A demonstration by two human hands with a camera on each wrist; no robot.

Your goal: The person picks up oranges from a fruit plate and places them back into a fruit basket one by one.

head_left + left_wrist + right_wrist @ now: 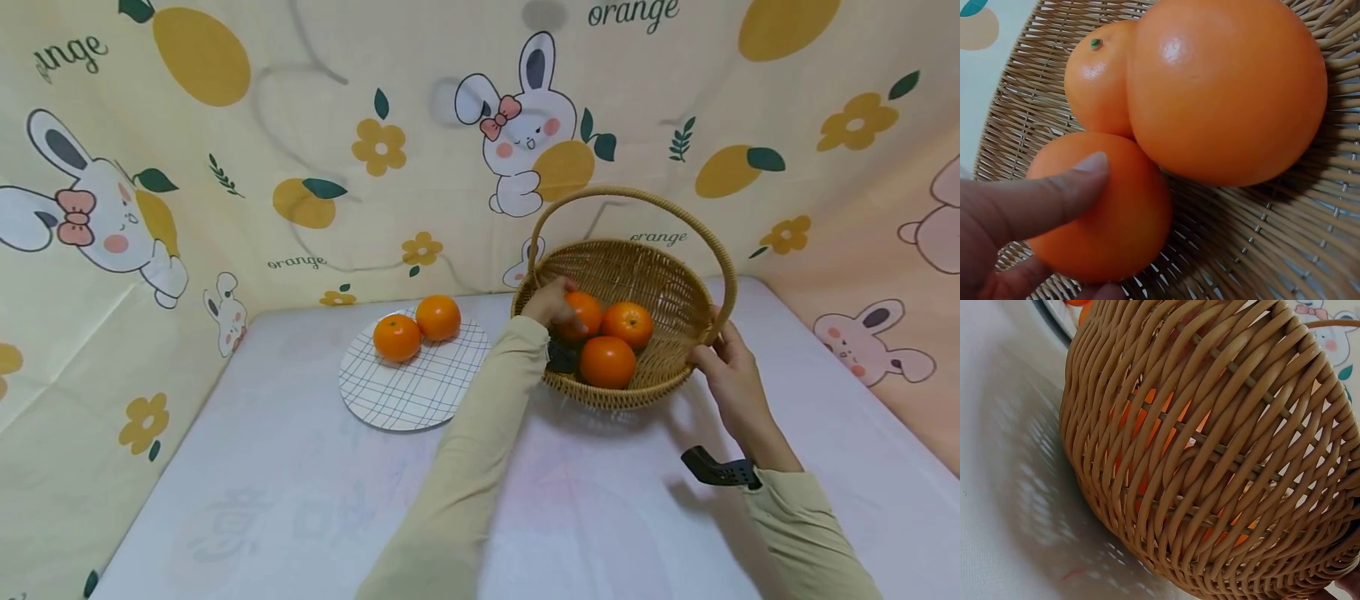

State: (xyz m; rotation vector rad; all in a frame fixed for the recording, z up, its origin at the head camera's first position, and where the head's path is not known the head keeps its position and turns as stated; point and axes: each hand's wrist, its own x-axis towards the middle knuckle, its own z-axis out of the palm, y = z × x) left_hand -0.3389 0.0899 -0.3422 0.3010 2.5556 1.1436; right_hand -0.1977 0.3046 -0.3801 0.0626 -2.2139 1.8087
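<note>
A wicker basket (678,333) with a tall arched handle (637,193) is tilted so its opening faces me. My left hand (551,307) reaches inside and grips an orange (1116,212), thumb (1079,187) across its skin and fingers beneath. Two more oranges lie against it in the basket, one in front (607,363) and one to the right (628,323). With my right hand (731,379) I hold the basket's right rim by the foot of the handle. The right wrist view is mostly woven wall (1210,456), orange colour showing through its gaps.
Left of the basket lies a round white plate (405,400) with a grid pattern. Two oranges sit side by side at its back, a nearer one (397,337) and a farther one (438,317). A patterned cloth backdrop (420,50) rises behind the white table (300,500).
</note>
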